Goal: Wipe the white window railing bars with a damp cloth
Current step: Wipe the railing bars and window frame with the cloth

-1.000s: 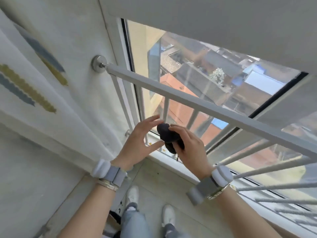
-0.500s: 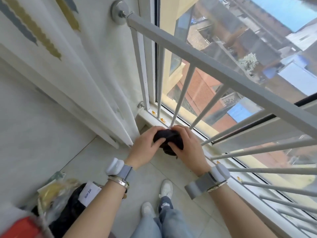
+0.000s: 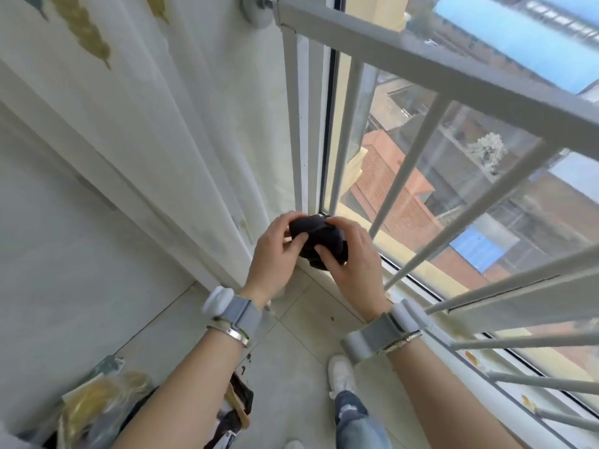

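A bunched dark cloth (image 3: 319, 239) sits between both hands, low in front of the window corner. My left hand (image 3: 275, 254) grips its left side with the thumb pressed into the fabric. My right hand (image 3: 351, 259) curls round its right side. The white railing runs from a round wall mount (image 3: 256, 9) along a thick top rail (image 3: 421, 56) to the right, with thin vertical bars (image 3: 405, 176) dropping to the sill. The cloth is close to the foot of the leftmost bars, and I cannot tell whether it touches them.
A white curtain (image 3: 155, 131) with gold leaf prints hangs at left. The window sill (image 3: 486, 361) shows orange stains. Bags and clutter (image 3: 97, 406) lie on the tiled floor at lower left, beside my white shoe (image 3: 338, 372).
The view tilted down and left toward the window corner. Both hands brought the cloth lower, from just under the top rail to near the foot of the leftmost bars.
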`<action>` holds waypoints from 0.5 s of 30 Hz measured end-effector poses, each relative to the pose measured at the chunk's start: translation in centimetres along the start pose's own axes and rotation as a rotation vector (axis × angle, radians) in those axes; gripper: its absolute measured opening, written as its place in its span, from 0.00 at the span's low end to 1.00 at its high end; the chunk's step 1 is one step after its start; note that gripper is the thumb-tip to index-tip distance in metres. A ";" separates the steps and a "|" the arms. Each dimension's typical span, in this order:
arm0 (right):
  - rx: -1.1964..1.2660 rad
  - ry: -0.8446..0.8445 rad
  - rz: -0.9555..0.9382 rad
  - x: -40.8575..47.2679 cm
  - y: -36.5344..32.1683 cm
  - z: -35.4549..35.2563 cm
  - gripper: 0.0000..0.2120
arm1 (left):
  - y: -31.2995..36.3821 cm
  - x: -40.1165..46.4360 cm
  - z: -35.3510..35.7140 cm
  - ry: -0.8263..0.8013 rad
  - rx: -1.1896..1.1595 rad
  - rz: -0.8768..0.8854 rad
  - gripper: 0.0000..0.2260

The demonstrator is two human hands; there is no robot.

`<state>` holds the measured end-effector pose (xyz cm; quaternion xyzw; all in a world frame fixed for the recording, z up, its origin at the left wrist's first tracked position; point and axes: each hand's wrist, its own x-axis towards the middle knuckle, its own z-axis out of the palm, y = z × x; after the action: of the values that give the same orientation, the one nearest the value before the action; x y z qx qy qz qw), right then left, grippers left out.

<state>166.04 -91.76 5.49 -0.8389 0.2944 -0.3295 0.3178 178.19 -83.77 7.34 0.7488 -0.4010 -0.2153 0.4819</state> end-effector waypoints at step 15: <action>-0.040 0.359 -0.365 6.3 11.6 12.1 0.27 | -10.9 10.9 4.9 0.218 -0.286 0.329 0.16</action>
<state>175.50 -99.33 -7.64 -0.8124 0.1961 -0.5192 0.1788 185.38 -92.97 -3.87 0.6161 -0.4286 -0.1064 0.6522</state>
